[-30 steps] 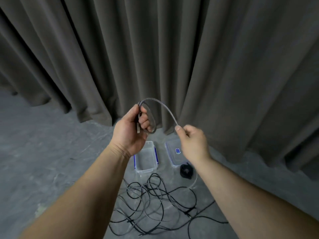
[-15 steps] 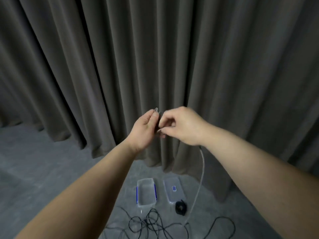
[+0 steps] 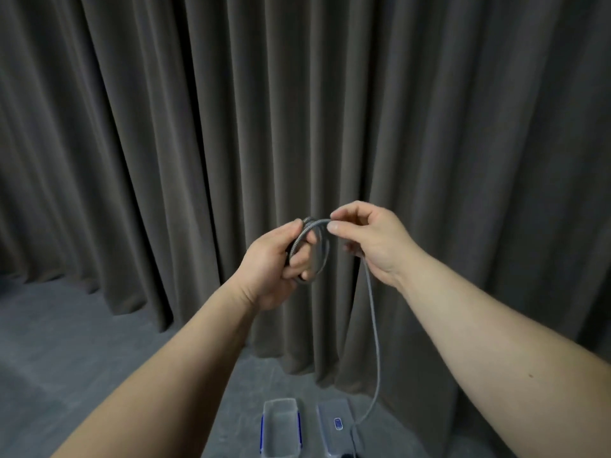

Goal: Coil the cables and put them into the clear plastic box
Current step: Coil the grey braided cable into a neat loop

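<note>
The left hand (image 3: 274,259) is gripping a small coil of grey braided cable (image 3: 372,312), its fingers (image 3: 299,259) curled through the loops. Just right of them, the right hand (image 3: 370,241) is pinching the cable's top strand between thumb and forefinger; the loose length is hanging below. Far beneath the fingers, the clear plastic box (image 3: 281,408) is sitting open on the floor (image 3: 82,358), its lid (image 3: 334,411) beside it.

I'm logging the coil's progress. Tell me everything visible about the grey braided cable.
The grey braided cable looks woven and flexible. A couple of loops sit in the left hand, which grips them. The right hand pinches the strand at the coil's top. The rest hangs down towards the floor beside the clear lid.
</note>
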Available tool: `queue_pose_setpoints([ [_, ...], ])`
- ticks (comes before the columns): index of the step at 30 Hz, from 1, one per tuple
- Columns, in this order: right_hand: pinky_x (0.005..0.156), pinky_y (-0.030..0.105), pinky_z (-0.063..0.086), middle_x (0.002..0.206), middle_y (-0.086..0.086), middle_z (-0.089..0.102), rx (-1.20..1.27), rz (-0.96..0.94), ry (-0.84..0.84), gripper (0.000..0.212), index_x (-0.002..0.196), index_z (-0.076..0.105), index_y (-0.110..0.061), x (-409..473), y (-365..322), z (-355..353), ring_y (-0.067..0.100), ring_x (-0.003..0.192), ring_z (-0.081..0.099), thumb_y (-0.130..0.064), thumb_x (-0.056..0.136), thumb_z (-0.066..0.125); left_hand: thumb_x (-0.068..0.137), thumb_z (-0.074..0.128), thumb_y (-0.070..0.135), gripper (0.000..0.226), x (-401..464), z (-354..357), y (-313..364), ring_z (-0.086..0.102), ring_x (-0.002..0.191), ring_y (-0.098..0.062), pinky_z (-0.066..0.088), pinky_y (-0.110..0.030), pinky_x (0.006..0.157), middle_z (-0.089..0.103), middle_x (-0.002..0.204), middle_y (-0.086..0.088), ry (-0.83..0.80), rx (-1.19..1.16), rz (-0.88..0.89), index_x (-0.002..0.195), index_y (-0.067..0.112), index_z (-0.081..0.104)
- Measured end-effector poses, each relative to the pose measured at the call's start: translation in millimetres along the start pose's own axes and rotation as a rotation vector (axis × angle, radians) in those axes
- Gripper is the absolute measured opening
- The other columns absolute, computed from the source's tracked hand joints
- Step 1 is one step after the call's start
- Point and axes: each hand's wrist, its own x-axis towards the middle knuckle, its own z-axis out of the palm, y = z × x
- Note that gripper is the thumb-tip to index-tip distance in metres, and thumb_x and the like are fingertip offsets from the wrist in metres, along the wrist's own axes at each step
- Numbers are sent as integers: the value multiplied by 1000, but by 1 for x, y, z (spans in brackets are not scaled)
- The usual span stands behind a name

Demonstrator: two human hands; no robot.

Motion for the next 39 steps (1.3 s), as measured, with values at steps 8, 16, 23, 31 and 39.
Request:
queue_pose_setpoints([
  [8,89,47,54,96,5,71,-139,-69,87,24,114,67,-20,9,6,44,26,93,68,-13,98,50,90,29,16,31,5,-18,25,33,37,-8,40,-22,47,39,52,-2,-84,-195,-38,86,3,57],
  [16,69,25,55,80,-5,72,-47,-33,115,24,97,70,-21,23,12,71,12,77,67,-12,99,47,86,52,23,31,6,-71,64,62,69,-4,45,-18,63,70,78,8,-241,308,-141,112,11,65],
  [23,63,32,56,73,-4,71,-5,-12,147,25,108,68,-18,36,13,96,13,67,68,-15,100,45,81,60,17,20,17,-88,68,68,72,-12,57,-26,72,71,81,-5,-123,145,-90,95,10,73],
  [31,75,31,56,91,5,74,-134,-147,421,26,104,72,-16,51,20,108,15,84,69,-6,97,48,98,40,6,28,24,-76,56,72,78,-17,59,-29,72,74,90,-9,-133,-254,-110,99,5,68],
  [39,71,5,46,85,-17,68,-321,-236,388,24,101,68,-25,52,24,91,-8,80,63,-13,99,47,94,47,6,25,38,-73,47,71,89,-13,55,-30,86,73,99,-9,-86,-225,-72,109,4,66],
])
